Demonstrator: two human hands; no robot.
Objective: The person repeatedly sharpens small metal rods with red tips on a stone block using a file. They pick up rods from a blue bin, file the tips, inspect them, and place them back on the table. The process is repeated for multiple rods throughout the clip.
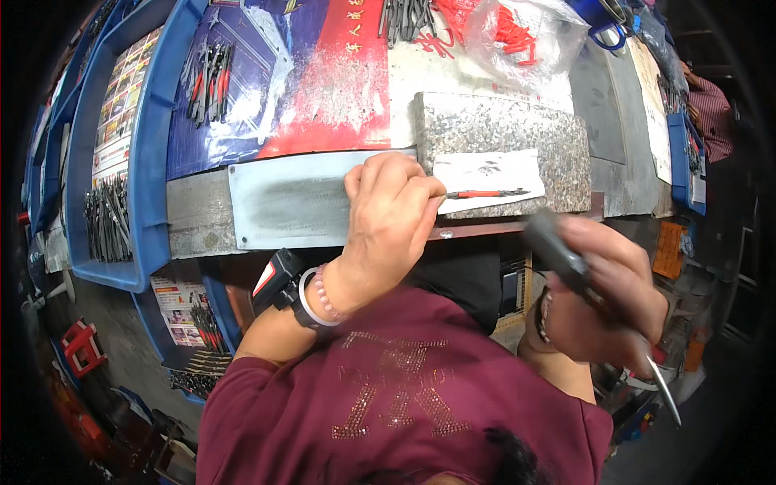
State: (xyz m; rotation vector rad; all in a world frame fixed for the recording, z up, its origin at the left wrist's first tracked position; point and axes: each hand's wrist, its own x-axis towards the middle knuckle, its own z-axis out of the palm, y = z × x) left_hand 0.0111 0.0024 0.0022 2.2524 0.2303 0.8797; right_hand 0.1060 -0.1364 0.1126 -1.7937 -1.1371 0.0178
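Note:
My left hand (392,214) is closed, its thumb and fingers pinching the left end of a slim red-and-black pointed tool (485,194). That tool lies on a white sheet (493,166) with dark smudges, which rests on a speckled stone block (558,137). My right hand (618,279) is raised to the right of the block's near edge, smeared by motion. Its fingers wrap a dark blunt-headed tool (558,246) that looks like a hammer; a thin metal rod (664,388) sticks out below the fist. Under my left hand is a grey, worn plate (291,206).
At left, a blue bin (149,153) holds many dark slim pieces (109,218). Red-and-black tools (210,81) lie on the printed table cover, with dark pieces (408,20) and a clear bag of red parts (525,36) farther back. Another person's striped sleeve (711,117) shows at far right.

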